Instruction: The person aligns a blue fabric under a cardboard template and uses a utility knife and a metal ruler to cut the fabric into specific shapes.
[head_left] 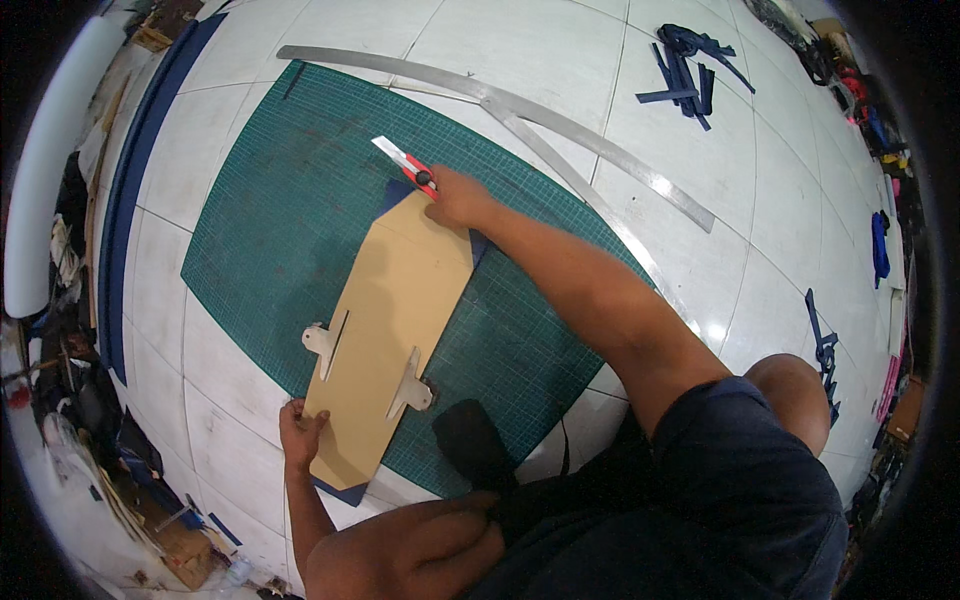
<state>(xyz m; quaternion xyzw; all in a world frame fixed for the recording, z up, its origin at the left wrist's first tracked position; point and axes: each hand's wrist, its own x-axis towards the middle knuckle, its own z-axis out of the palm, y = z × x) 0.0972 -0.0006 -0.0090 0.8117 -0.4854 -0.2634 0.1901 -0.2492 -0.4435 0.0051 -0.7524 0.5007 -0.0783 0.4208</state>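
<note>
On white floor tiles point(560, 40) lies one green gridded cutting mat point(260, 210), with open room left of my tan board point(400, 270). Two steel rulers point(400, 67) lie along its far side. The board, over navy fabric point(393, 198), overhangs the mat's near edge; there my left hand point(298, 435) pinches it. My right hand point(460, 197) grips one red utility knife point(424, 179) at its far end. Two metal clips point(321, 342) bite its sides.

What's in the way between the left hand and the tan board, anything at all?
Nothing I can see: the left hand has its thumb over the tan board at the lower left edge. A metal clip sits farther up that edge.
</note>
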